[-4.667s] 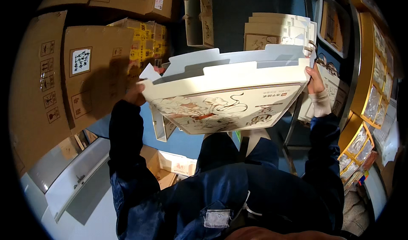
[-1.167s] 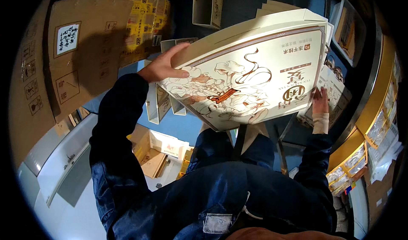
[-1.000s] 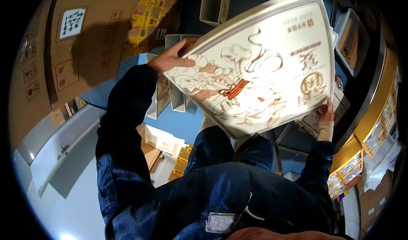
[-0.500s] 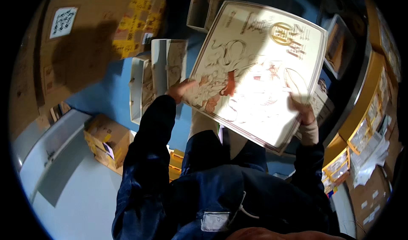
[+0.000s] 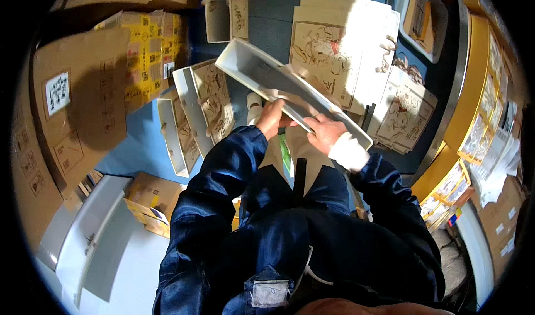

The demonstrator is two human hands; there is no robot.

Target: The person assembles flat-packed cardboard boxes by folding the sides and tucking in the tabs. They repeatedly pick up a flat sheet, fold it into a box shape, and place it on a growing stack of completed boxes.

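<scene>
A pale paper gift bag (image 5: 251, 59) is held in front of me, its long rectangular mouth turned up and its grey inside showing. A beige ribbon handle lies across its near rim. My left hand (image 5: 270, 119) is closed on the near rim, left of the middle. Close beside it, to the right, my right hand (image 5: 327, 134) is closed on the same rim, fingers bent over the edge. What lies deep in the bag cannot be made out.
Similar open bags stand left, one a printed bag (image 5: 214, 100), and another bag (image 5: 217, 14) at the top. Flat bags lie in a stack (image 5: 317, 53), with a smaller pile (image 5: 404, 111) beside it. Cartons (image 5: 83, 103) line the left; yellow-edged shelving (image 5: 473, 86) stands right.
The bag has turned from its broad printed face showing to its mouth facing up. My hands have moved from its two sides to close together on one rim.
</scene>
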